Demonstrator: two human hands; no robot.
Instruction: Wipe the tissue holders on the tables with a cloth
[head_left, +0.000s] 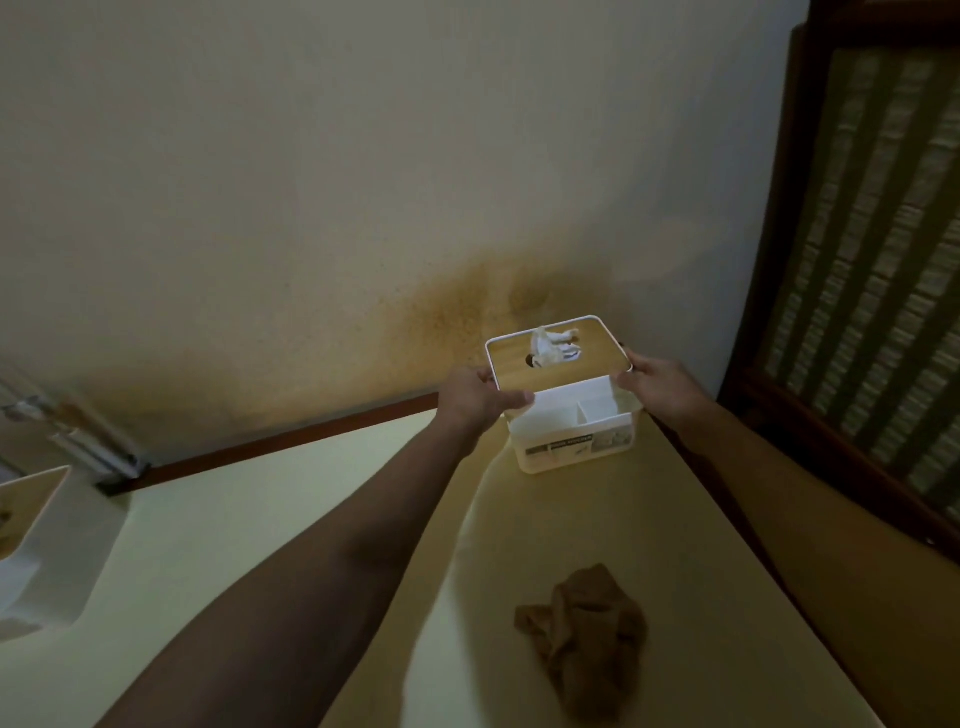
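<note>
White plastic tissue holder (571, 421) at the far end of the table (675, 545), near the wall (311, 208). Left hand (475, 397) and right hand (657, 384) gripping its opposite sides at the wooden lid (556, 356). Brown cloth (587, 639) crumpled, nearer than the holder, untouched.

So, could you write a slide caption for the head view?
Both hands hold the tissue holder; the cloth lies on the table.

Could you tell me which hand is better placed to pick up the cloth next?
Probably right: the cloth lies nearer the right forearm's side, though both hands grip the tissue holder.
</note>
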